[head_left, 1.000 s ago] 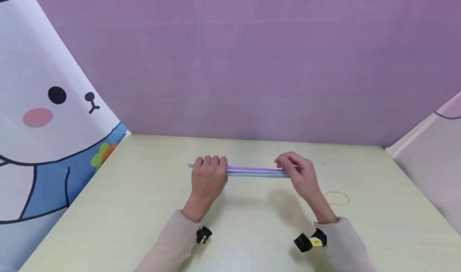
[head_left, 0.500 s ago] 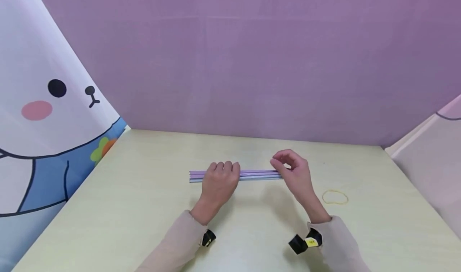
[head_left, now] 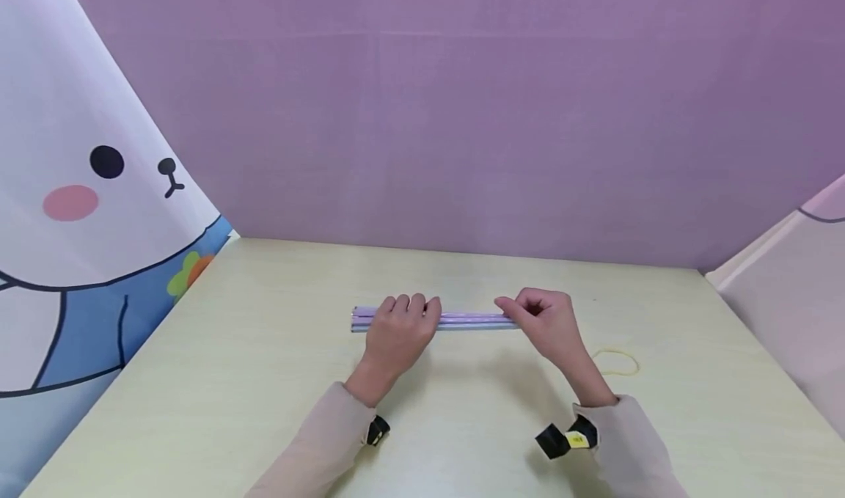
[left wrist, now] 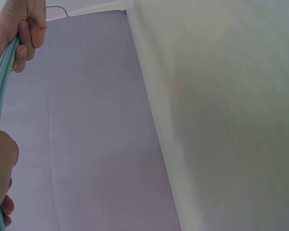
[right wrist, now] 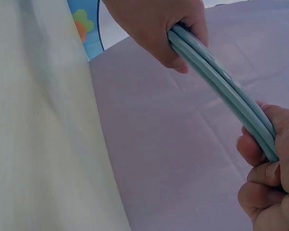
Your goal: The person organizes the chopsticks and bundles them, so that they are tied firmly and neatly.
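A bundle of several slender sticks [head_left: 470,321], purple and light blue, is held level above the table; its undersides look teal in the wrist views. My left hand [head_left: 400,335] grips it left of its middle, knuckles up, with the left ends poking out past the fist. At the right end my right hand [head_left: 545,325] holds the bundle between thumb and curled fingers, hiding the tips. In the right wrist view, the sticks [right wrist: 221,82] run side by side from one hand to the other.
A thin yellow loop like a rubber band [head_left: 618,362] lies on the pale table [head_left: 462,439] by my right wrist. A purple cloth backdrop [head_left: 462,131] rises behind the table, with a cartoon-printed panel [head_left: 66,263] at left.
My left hand has shifted right along the bundle, so more of the left ends shows. My right hand's raised fingers have curled down around the right end.
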Demonstrator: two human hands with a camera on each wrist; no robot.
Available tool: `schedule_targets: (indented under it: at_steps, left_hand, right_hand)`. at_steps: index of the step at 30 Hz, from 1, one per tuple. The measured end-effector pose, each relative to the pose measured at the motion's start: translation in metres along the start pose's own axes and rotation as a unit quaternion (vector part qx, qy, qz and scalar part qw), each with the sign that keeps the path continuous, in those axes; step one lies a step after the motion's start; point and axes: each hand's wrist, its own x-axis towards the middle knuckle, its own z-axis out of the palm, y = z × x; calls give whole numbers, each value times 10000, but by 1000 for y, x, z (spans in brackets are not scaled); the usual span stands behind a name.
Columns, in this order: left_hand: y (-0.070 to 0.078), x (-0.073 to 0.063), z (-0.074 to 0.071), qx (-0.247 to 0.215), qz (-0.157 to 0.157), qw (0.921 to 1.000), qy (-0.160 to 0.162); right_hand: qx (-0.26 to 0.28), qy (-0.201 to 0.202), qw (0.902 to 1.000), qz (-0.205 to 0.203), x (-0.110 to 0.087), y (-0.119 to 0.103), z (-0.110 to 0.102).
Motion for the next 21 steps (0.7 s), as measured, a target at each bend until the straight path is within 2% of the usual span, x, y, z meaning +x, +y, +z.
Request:
schedule_targets:
  at_steps: [4,8,10,12,15,17,19,21]
  left_hand:
    - [-7,1,-1,43,-62,9999,133]
    - [-12,1,-3,62,-256,9997,13]
    - [-13,0,-4,132,-301,9995,-45]
    - [-12,0,-4,277,-283,9992,-62]
    - [-11,1,-3,517,-268,9983,48]
    - [-11,3,-2,636,-235,9975,174]
    - [-12,5,-1,704,-167,9970,275]
    - [-12,7,-1,760,-50,9965,338]
  right_hand:
    - [-83,181,9994,-287,2,6,0]
    - [-126,370,9989,-252,4,26,-2]
    - [79,446,9990,-30,3,32,-1]
    - [512,459,9973,248,3,32,0]
    - [1484,423,9845,839,3,29,3]
    - [1726,341,9771,1198,3,26,3]
    - [1454,192,9796,1372,3,23,2]
    - [839,96,9879,1300,2,23,0]
